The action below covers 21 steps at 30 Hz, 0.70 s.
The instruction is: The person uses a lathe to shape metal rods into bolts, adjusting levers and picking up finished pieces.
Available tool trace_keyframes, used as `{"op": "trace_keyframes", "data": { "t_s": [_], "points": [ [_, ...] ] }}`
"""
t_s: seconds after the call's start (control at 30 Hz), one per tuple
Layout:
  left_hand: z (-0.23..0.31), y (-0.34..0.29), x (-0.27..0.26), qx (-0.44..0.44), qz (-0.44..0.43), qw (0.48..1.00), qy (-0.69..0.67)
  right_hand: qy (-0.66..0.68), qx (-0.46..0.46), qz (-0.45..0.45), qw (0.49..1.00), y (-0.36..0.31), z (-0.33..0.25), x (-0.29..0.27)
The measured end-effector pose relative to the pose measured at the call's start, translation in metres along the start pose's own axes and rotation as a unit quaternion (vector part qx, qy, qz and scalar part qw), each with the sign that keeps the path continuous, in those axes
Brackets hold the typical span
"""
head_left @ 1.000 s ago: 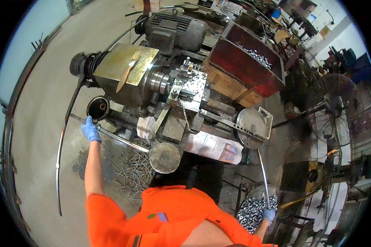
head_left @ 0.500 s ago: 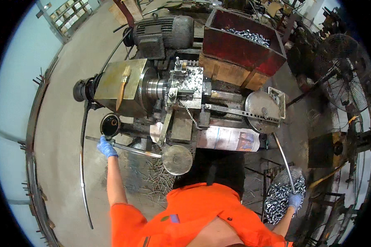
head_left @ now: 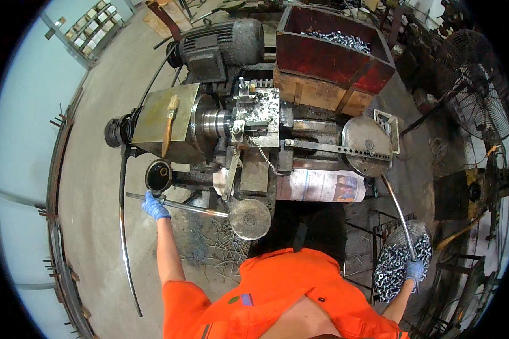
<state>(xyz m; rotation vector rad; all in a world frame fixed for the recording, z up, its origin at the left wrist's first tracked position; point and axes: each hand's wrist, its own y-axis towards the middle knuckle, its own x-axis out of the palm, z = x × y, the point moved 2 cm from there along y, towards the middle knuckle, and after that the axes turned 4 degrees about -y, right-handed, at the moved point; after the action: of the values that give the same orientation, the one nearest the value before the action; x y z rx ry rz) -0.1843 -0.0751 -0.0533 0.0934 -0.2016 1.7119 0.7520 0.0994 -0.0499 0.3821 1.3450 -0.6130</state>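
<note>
My left hand [head_left: 156, 207], in a blue glove, is closed around a metal lever rod [head_left: 195, 208] that leads to a round steel disc [head_left: 250, 219]. Just above that hand is a dark round cup [head_left: 158, 175] with a ring-shaped piece inside. Over on the right, my gloved right hand [head_left: 414, 270] is wrapped round the lower end of a long steel lever [head_left: 398, 210]. That lever slopes down from a large disc [head_left: 367, 146]. Behind my right hand is a mesh basket [head_left: 423, 230] full of small shiny metal parts.
A lathe-like machine with a spindle [head_left: 216, 122] and tool block [head_left: 266, 113] stands ahead. A brush [head_left: 168, 129] lies on its metal cover. Beyond are a motor [head_left: 223, 48] and a red bin [head_left: 331, 62] of metal parts. A fan [head_left: 474, 93] stands at right.
My view has shifted slightly, so the machine and basket appear farther right. Both hands keep their hold on the levers, with no clear movement against the machine.
</note>
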Motion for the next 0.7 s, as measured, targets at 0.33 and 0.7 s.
{"op": "trace_keyframes", "data": {
  "t_s": [0.33,0.7],
  "points": [
    [0.007,-0.009,0.004,0.005,0.006,1.0,-0.002,-0.008,0.008,-0.023,1.0,-0.016,-0.011,-0.017],
    [0.005,-0.004,0.002,0.001,-0.006,1.0,-0.013,-0.027,0.021,-0.027,0.999,-0.02,-0.019,-0.018]
  ]
}}
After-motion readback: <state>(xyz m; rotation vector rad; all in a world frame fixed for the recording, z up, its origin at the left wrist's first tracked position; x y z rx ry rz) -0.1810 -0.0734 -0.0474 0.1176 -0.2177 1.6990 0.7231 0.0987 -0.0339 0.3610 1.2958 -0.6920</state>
